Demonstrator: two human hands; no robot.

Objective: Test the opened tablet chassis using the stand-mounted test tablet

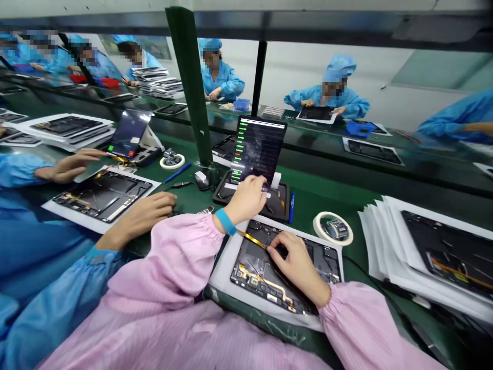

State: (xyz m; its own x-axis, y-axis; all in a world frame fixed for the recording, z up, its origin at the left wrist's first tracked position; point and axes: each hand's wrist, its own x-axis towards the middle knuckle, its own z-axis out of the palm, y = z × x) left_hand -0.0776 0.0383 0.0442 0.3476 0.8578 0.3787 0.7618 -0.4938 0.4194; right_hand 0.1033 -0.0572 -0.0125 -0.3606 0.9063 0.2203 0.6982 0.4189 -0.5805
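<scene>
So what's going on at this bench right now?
A person in pink sleeves works on an opened tablet lying on a white sheet. The right hand presses on its internals beside a gold flex cable, while the left hand touches the bottom edge of an upright test screen showing green bars. A co-worker's hand rests by another opened tablet.

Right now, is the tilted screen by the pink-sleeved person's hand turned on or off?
On. The propped-up screen glows with rows of green and red bars on a dark background, and the left hand rests at its lower edge.
</scene>
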